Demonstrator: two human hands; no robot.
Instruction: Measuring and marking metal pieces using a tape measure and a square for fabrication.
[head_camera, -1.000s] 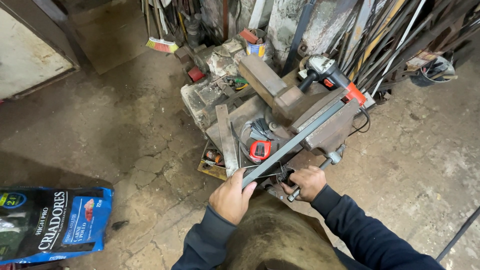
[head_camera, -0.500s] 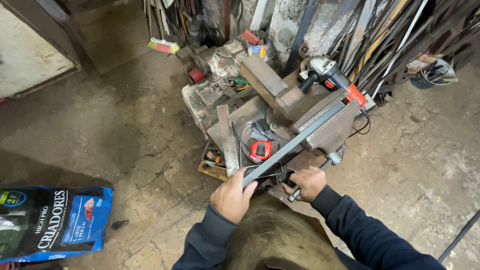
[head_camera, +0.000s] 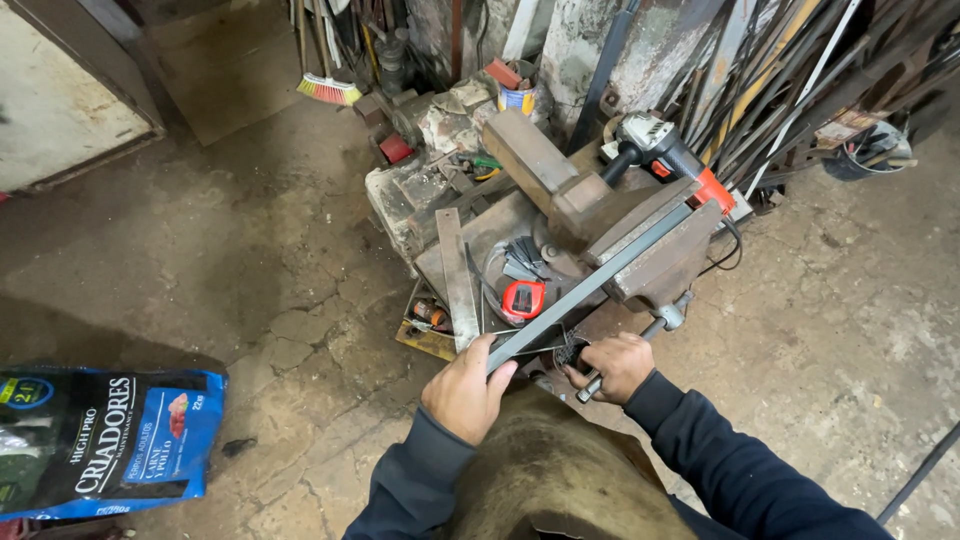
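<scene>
Cluttered workbench (head_camera: 470, 235): steel bar (head_camera: 590, 285) slanting upper-right

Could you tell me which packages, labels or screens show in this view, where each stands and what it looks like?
Feed bag: lies flat on the concrete floor at lower left; blue and black, with white lettering and a small food picture.
Tin can: stands at the back of the cluttered bench; round, with a yellow and blue label.
Tape measure: lies on the bench beyond the left hand; red case with a dark label patch.
No screens show.
</scene>
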